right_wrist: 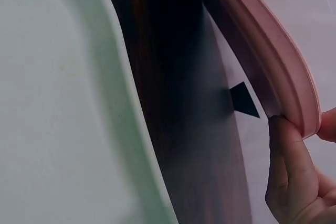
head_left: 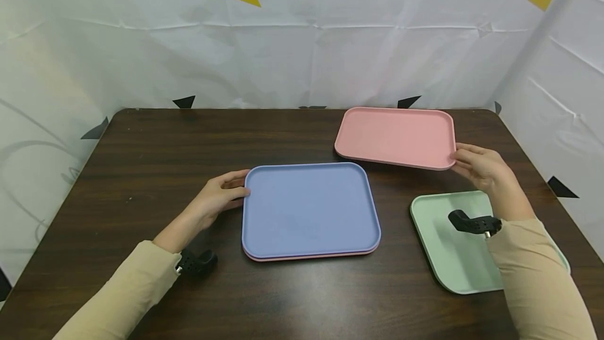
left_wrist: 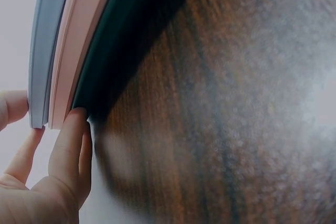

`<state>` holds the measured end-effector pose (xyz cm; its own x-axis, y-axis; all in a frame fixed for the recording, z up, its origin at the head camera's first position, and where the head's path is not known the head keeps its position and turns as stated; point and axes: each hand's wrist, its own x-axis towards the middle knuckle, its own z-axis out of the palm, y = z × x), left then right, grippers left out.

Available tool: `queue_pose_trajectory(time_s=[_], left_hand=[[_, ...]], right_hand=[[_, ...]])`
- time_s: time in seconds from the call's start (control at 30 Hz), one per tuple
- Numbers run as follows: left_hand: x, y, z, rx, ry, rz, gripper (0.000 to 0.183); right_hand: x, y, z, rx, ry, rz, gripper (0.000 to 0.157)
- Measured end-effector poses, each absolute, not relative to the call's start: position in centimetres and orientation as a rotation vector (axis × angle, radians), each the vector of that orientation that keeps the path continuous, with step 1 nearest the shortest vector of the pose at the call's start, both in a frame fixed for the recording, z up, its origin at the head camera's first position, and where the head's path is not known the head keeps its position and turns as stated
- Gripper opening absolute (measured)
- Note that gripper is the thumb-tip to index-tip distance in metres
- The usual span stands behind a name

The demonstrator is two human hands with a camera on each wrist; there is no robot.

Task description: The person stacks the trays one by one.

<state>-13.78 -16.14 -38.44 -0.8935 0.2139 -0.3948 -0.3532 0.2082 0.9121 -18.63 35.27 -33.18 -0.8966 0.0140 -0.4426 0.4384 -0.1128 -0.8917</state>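
Observation:
A blue tray (head_left: 311, 209) lies on top of a stack in the middle of the table. The left wrist view shows a pink tray (left_wrist: 86, 30) right under it and a dark green edge (left_wrist: 107, 40) lowest. My left hand (head_left: 219, 195) holds the stack's left side, thumb at the blue rim and fingers reaching below. Toward the back right, my right hand (head_left: 483, 167) pinches another pink tray (head_left: 396, 138) by its near right corner, thumb above and fingers (right_wrist: 294, 150) underneath. In the right wrist view this corner is raised off the table.
A light green tray (head_left: 453, 245) lies at the right of the table (head_left: 155, 156), partly hidden under my right forearm. White sheeting (head_left: 306, 62) with yellow and black triangles hangs behind the table and along its sides. Each wrist carries a black strap (head_left: 474, 223).

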Motion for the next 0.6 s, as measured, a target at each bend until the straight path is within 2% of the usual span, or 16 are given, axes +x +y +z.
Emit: queue_pose_trajectory(time_s=[0.6], left_hand=[[-13.8, -16.2, -38.4, -0.128, 2.052, 1.714, 0.059]], right_hand=[[-18.2, 33.4, -32.4, 0.493, 1.783, -2.204, 0.025]])
